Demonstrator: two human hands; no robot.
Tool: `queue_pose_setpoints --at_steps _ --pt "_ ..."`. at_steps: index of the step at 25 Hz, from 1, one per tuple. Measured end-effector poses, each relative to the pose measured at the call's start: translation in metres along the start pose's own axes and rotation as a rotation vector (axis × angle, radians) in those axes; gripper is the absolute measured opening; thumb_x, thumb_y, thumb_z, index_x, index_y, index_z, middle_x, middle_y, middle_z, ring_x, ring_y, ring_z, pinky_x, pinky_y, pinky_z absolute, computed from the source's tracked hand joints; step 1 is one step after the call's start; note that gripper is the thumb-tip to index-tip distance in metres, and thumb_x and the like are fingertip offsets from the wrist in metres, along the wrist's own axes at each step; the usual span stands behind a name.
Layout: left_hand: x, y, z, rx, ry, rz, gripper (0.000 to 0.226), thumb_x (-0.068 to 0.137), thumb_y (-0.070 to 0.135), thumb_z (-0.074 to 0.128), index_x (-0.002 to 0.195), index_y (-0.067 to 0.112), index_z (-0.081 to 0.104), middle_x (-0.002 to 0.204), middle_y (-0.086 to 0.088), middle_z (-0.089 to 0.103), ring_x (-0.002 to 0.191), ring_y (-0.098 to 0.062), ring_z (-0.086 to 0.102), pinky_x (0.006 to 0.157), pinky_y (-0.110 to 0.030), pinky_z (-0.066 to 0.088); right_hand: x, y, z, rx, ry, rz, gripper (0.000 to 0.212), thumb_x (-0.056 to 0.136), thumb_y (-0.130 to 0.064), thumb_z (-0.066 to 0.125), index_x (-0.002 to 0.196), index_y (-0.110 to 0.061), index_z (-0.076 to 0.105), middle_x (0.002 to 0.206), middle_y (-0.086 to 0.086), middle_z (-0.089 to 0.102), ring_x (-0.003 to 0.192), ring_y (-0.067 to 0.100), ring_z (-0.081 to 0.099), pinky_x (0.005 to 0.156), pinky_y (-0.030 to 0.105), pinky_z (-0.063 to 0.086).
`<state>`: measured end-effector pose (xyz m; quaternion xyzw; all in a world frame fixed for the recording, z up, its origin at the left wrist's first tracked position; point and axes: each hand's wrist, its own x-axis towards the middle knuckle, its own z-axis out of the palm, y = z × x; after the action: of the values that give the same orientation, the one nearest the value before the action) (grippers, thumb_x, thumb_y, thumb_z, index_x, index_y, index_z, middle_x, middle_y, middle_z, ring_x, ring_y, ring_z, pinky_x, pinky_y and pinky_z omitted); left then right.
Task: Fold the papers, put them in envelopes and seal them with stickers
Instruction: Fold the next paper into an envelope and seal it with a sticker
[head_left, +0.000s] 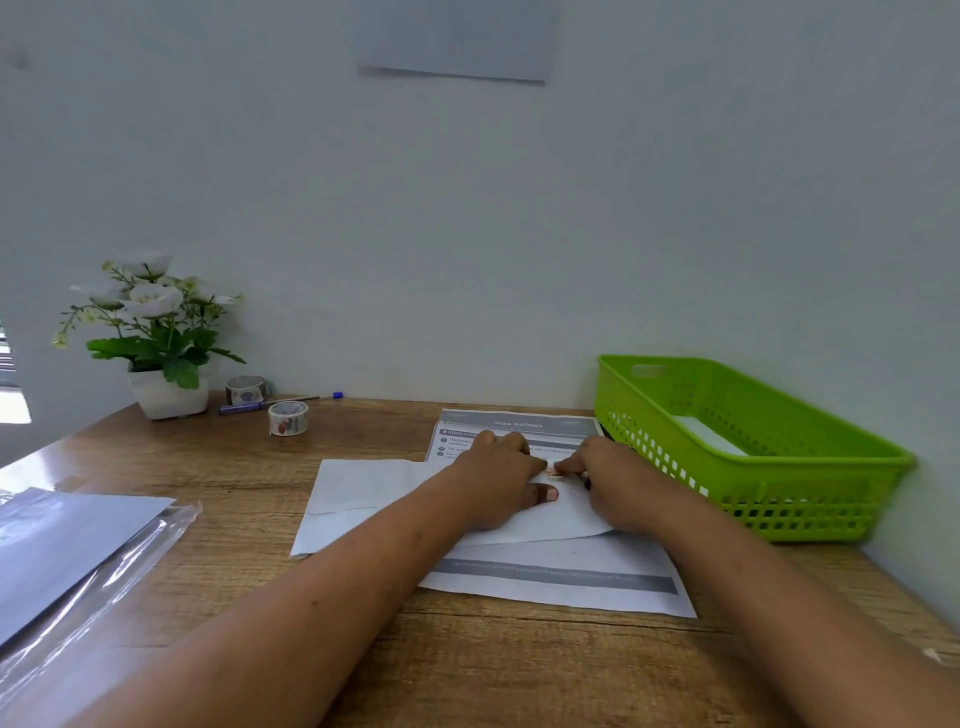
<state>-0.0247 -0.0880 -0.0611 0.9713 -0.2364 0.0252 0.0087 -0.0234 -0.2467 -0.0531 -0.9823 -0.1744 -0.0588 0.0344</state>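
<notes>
Two bare forearms reached over the wooden desk (519, 670). The left hand (496, 480) lay flat on a white paper envelope (374, 493) atop a printed sheet (561, 582); right hand (610, 480) fingertips pinched a small reddish sticker (555, 472). Pressing it firmly across the flap edge would likely seal best.

I count two tape rolls (289, 418) (246, 389), one pen (280, 402), one potted plant (156, 338) and one green basket (748, 447). I see one white envelope (374, 499) and one printed sheet (561, 582) under it. At left lies one plastic sleeve (72, 551); how many sheets it holds I cannot tell.
</notes>
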Motion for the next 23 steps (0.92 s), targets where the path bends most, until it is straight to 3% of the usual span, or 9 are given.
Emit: queue_pose_setpoints --at_steps 4,10,16,20,23 --pt "-0.001 0.001 -0.001 0.018 0.011 0.003 0.054 0.097 0.047 0.033 0.144 0.019 0.035 0.141 -0.008 0.037 0.126 -0.032 0.032 0.106 -0.041 0.03 -0.007 0.004 -0.004 0.03 0.006 0.004 0.042 0.086 0.003 0.044 0.116 -0.017 0.067 0.116 0.009 0.066 0.105 0.024 0.061 0.092 0.034 0.048" --pt "-0.001 -0.001 0.001 0.002 0.04 -0.001 0.054 0.097 0.049 0.033 0.143 0.021 0.036 0.143 -0.006 0.037 0.127 -0.03 0.032 0.105 -0.04 0.03 -0.01 0.006 -0.015 0.036 -0.029 -0.006 0.036 0.089 -0.003 0.05 0.115 -0.022 0.067 0.12 -0.001 0.066 0.109 0.016 0.06 0.094 0.023 0.047" --pt "0.004 -0.013 0.015 -0.257 0.133 -0.065 0.057 0.087 0.057 0.049 0.135 0.026 0.048 0.14 0.001 0.046 0.129 -0.024 0.035 0.108 -0.038 0.028 -0.013 0.005 -0.01 0.176 0.038 0.037 0.038 0.083 0.003 0.046 0.096 -0.027 0.065 0.099 -0.001 0.064 0.097 0.017 0.061 0.08 0.024 0.049" --pt "0.007 -0.015 0.02 -0.334 0.186 -0.067 0.058 0.085 0.056 0.054 0.135 0.027 0.044 0.133 0.002 0.053 0.125 -0.023 0.04 0.106 -0.038 0.03 -0.015 -0.002 0.0 0.054 -0.004 -0.015 0.061 0.086 0.003 0.037 0.136 -0.034 0.042 0.121 0.002 0.048 0.114 0.024 0.048 0.093 0.034 0.044" --pt "0.007 -0.015 0.019 -0.319 0.177 -0.058 0.06 0.087 0.055 0.051 0.141 0.035 0.034 0.136 0.001 0.05 0.127 -0.026 0.037 0.107 -0.04 0.028 -0.017 -0.008 0.0 -0.063 -0.029 -0.009 0.06 0.092 -0.006 0.034 0.142 -0.039 0.031 0.13 0.005 0.038 0.124 0.03 0.038 0.099 0.042 0.041"
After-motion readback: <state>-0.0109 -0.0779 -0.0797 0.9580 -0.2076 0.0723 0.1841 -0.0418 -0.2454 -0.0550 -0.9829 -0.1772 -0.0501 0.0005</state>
